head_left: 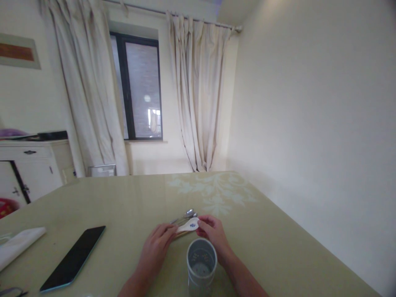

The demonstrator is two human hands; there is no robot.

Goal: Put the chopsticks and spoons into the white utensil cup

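A white ceramic soup spoon [189,225] with a blue pattern is held level between my two hands. My left hand [158,243] grips its handle end with the fingers closed. At the bowl end, my right hand [214,232] pinches the rim. Just behind and beneath it lie metal spoons [189,213] and what look like chopsticks [182,234], partly hidden by the ceramic spoon and my left fingers. Between my forearms stands a grey cylindrical utensil holder [201,264], upright, with small holes in its bottom and nothing inside.
The pale green table [130,206] has a leaf pattern at its far right. A black phone or tablet [74,258] lies to the left, with a white packet [20,245] beyond it. The wall [324,123] borders the table's right side.
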